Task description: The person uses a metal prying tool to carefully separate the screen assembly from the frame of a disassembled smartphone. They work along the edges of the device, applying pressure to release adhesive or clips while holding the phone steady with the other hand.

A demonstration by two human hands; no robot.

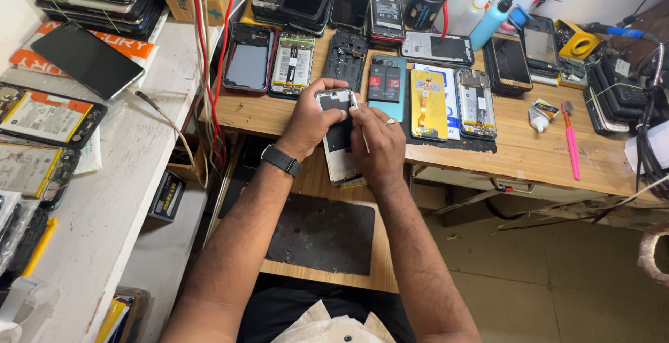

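Note:
My left hand (312,121) grips the top of an opened phone (339,141) that lies face down over the wooden bench's (529,153) front edge. A black band sits on that wrist. My right hand (380,149) rests on the phone's right side and pinches a thin silver tool (356,103) whose tip touches the phone's upper right corner. A ring is on one finger of the right hand. Both hands cover most of the phone's middle.
Several opened phones and back covers (293,63) lie in a row behind the hands. A yellow screen part (428,105), a pink tool (571,146), a glue tube (541,114) and bottles (488,22) stand to the right. A black mat (322,235) lies below. White shelf (118,176) with phones at left.

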